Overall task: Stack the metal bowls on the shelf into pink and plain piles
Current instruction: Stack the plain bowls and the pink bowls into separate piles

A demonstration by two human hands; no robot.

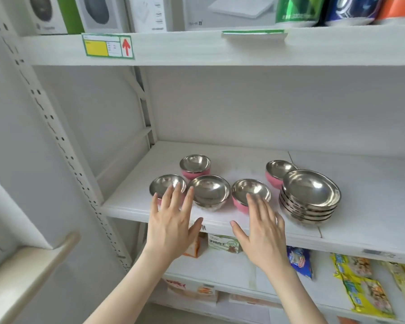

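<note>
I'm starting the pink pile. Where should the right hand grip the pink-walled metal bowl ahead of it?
Probably the near rim of the pink-walled metal bowl, from the front: it stands upright, mouth open, with the right hand directly before it.

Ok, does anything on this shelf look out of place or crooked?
One plain bowl sits loose among the pink bowls on the left, apart from the plain stack on the right. The four pink bowls are still scattered singly, none stacked. Nothing looks spilled or damaged.

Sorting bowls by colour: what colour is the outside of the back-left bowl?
The back-left bowl is pink outside; head view shows it.
</note>
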